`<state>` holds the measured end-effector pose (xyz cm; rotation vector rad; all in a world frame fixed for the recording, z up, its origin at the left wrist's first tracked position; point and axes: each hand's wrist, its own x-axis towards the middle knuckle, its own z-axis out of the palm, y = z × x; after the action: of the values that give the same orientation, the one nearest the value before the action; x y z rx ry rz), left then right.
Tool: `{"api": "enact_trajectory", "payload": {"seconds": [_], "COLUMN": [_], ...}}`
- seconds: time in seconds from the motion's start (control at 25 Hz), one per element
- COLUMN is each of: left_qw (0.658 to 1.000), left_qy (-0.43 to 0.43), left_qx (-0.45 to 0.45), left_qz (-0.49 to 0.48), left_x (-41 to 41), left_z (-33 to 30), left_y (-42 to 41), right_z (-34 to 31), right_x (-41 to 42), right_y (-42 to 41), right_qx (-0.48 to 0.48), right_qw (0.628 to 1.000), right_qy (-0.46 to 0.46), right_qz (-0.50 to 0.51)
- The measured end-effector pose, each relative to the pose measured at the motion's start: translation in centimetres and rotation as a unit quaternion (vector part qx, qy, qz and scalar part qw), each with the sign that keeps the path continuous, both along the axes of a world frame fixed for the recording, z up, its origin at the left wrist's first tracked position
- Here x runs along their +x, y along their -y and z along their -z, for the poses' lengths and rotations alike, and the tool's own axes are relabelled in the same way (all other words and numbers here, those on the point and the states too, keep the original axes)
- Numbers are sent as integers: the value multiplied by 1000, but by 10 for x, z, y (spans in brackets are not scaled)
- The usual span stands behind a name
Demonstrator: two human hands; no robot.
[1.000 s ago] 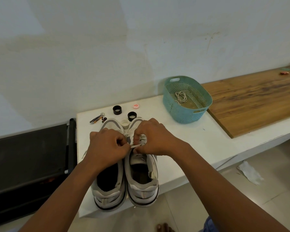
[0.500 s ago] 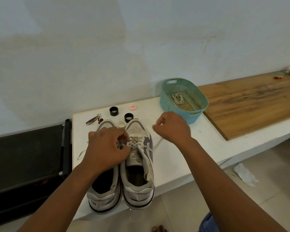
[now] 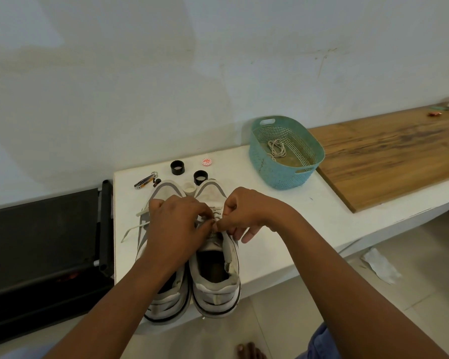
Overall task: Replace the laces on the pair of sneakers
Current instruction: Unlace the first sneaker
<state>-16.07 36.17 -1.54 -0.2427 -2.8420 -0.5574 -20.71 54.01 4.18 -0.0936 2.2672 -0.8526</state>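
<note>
While both hands crowd over the tongue of the right sneaker [image 3: 215, 270], the likeliest trouble is a lace end slipping free before it is pulled through. The left hand [image 3: 175, 225] lies with curled fingers over the lace rows, knuckles toward the camera; its fingertips seem to pinch the lace [image 3: 214, 213], though the grip itself is hidden under the hand. The right hand [image 3: 246, 216] pinches a bit of lace between thumb and forefinger, touching the left hand's fingertips, with its other fingers loosely curled below. Because the pinch points are so small — and partly out of sight — a light tug could let the lace slide back out of an eyelet.

Just under the left hand's wrist sits the left sneaker [image 3: 166, 294], pressed side by side against the right one, both heels at the near edge of the white table [image 3: 283, 229]. A hard pull toward the body could drag the pair off that edge. To the left of the left hand, 2 loose lace ends [image 3: 134, 230] trail across the table; a forearm could snag them.

Beyond the right hand, well apart, a teal basket [image 3: 265, 161] holds another coiled lace [image 3: 276, 149] — mixing it up with the one in hand is a risk I would judge small. Beyond both hands, near the toes, 2 black rings [image 3: 177, 167] could be knocked if the shoes slide forward.
</note>
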Motion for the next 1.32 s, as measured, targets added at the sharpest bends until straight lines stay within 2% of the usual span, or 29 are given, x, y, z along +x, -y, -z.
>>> {"api": "enact_trajectory", "payload": {"seconds": [0.16,0.32,0.4,0.48,0.56,0.64,0.72,0.84,0.92,0.96,1.04,1.16,1.24,1.32], "left_qw": [998,987,991,997,999,998,999,987,978,980,990,999,999,999], "left_qy": [-16,-15,-15,-17,-21,-26,-40,-48,-47,-43,-27,-23,-22,-33], "left_qx": [53,86,88,76,22,-12,12,92,107,109,111,21,-19,-11], "left_qz": [-33,-132,-104,-21,38,50,18,-119,-174,-163,-82,26,41,26], "left_x": [0,1,0,0,1,1,1,-2,-4,-4,-3,0,0,-1], "left_z": [-2,-7,-6,-5,-1,3,1,-9,-11,-11,-9,-2,2,2], "left_y": [0,3,4,4,2,1,2,11,17,18,15,5,4,5], "right_z": [-2,-1,-1,0,1,2,1,1,1,1,0,-1,-2,-2], "right_x": [-4,-6,-7,-8,-9,-10,-10,-9,-10,-10,-10,-11,-11,-11], "right_y": [-4,-4,-4,-5,-5,-6,-6,-8,-8,-8,-7,-7,-8,-10], "right_qx": [-22,-26,-26,-26,-24,-22,-19,-23,-23,-22,-21,-17,-19,-29], "right_qw": [998,996,996,996,996,996,996,995,995,995,995,995,996,995], "right_qy": [42,67,68,68,68,70,73,79,81,82,84,84,82,81], "right_qz": [35,49,51,53,53,52,52,54,52,50,48,43,43,46]}}
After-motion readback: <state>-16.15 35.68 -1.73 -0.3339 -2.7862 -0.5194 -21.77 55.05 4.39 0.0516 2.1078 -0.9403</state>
